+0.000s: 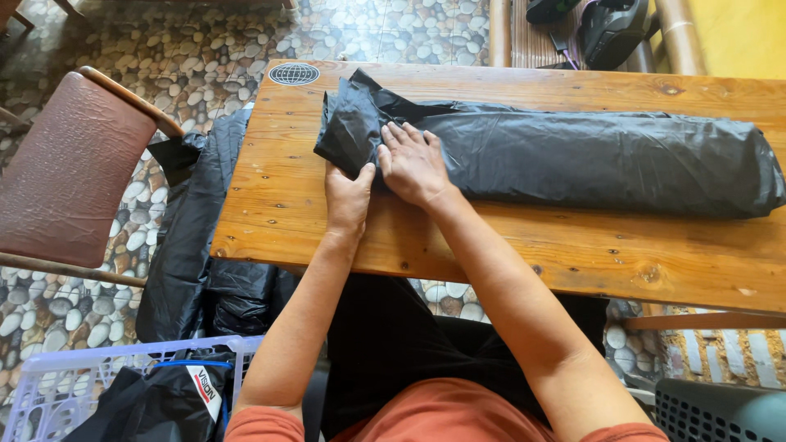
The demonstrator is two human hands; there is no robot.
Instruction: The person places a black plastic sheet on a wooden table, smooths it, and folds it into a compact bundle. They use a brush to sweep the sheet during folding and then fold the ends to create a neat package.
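Black plastic roll (573, 155): lies lengthwise on wooden table (508, 245). L hand (348, 196) w/ fingers tucked under its folded end; R hand (413, 164) flat on top, fingers spread. Purple basket (49, 389) on floor.

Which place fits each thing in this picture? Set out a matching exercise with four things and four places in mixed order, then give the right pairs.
Things:
1. black plastic roll
2. brown padded chair
3. white crate
4. both hands, left hand and right hand

Places:
A. on the pebble floor left of the table
B. pressed on the roll's left end
C. lying along the wooden tabletop
D. bottom left corner, holding dark plastic

Pairs: 1-C, 2-A, 3-D, 4-B
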